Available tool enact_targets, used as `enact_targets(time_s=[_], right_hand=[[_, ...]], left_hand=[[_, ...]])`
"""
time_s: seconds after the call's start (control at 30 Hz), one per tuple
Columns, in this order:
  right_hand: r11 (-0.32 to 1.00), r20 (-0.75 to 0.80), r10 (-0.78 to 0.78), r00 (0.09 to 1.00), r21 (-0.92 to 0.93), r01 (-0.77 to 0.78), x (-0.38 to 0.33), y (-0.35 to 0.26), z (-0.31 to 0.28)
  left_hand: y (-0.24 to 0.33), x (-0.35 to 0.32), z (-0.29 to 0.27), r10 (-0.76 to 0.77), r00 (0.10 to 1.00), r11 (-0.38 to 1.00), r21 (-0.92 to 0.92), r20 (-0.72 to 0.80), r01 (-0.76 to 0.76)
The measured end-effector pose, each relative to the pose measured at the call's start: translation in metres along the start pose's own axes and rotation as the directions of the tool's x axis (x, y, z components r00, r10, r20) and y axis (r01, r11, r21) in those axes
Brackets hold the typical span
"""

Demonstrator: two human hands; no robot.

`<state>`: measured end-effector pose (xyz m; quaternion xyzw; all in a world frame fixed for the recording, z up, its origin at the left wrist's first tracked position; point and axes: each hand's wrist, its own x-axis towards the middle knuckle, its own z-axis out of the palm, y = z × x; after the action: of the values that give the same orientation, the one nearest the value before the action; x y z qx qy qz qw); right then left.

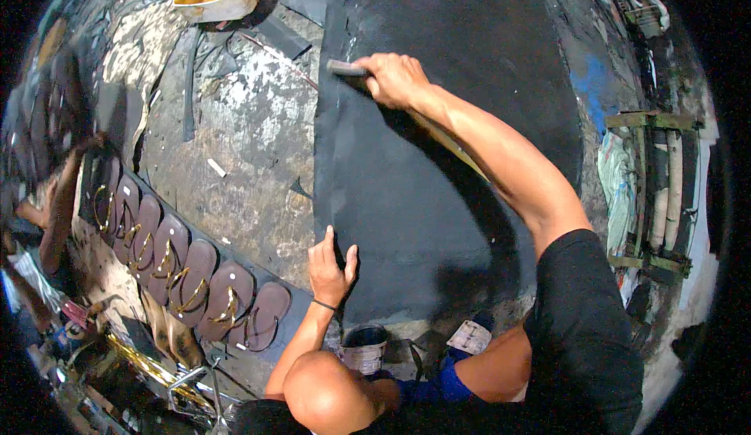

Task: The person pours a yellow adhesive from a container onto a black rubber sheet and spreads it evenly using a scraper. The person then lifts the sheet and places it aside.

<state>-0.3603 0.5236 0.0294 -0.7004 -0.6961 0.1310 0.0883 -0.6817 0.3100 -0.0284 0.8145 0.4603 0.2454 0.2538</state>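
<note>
A large black sheet (407, 224), rubber-like, lies flat in front of me. My right hand (397, 79) is closed round a tool with a blunt grey head (346, 68). The head rests at or just over the sheet's left border strip, toward the far end. A yellowish strip (450, 147), perhaps the tool's handle, shows beneath my right forearm. My left hand (331, 267) lies on the near left edge of the sheet, fingers stretched and thumb apart, holding nothing. The tool's grip is hidden by my fingers.
Flip-flops (197, 275) with gold straps stand in a row at left. A whitish tub (235, 6) holds yellow-brown stuff at the far left. A small bucket (364, 350) and a pale container (469, 337) sit near my legs. A wooden rack (653, 192) stands right.
</note>
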Motion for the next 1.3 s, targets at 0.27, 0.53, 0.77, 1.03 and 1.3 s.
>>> enact_targets(time_s=[0.27, 0.53, 0.77, 1.03, 1.3], right_hand=[[0.784, 0.157, -0.582, 0.798, -0.153, 0.602, -0.015, 0.044, -0.016], [0.868, 0.345, -0.444, 0.827, -0.065, 0.493, -0.22, 0.139, -0.044], [0.985, 0.409, -0.097, 0.907, -0.092, 0.147, -0.44, 0.2, -0.082], [0.769, -0.067, 0.628, 0.775, 0.202, -0.606, -0.467, 0.144, -0.028], [0.793, -0.009, 0.587, 0.81, 0.209, -0.573, -0.216, 0.009, 0.001]], left_hand=[[-0.001, 0.0, 0.003, -0.007, 1.0, 1.0, -0.003, -0.009, 0.007], [0.005, -0.003, 0.007, 0.011, 1.0, 0.997, 0.078, -0.001, -0.011], [0.006, -0.004, 0.013, 0.092, 0.995, 0.981, 0.173, -0.038, -0.084], [0.009, -0.002, 0.013, 0.075, 0.996, 0.987, 0.144, -0.053, -0.067], [0.004, -0.004, 0.0, 0.02, 0.998, 0.996, 0.084, -0.068, -0.014]])
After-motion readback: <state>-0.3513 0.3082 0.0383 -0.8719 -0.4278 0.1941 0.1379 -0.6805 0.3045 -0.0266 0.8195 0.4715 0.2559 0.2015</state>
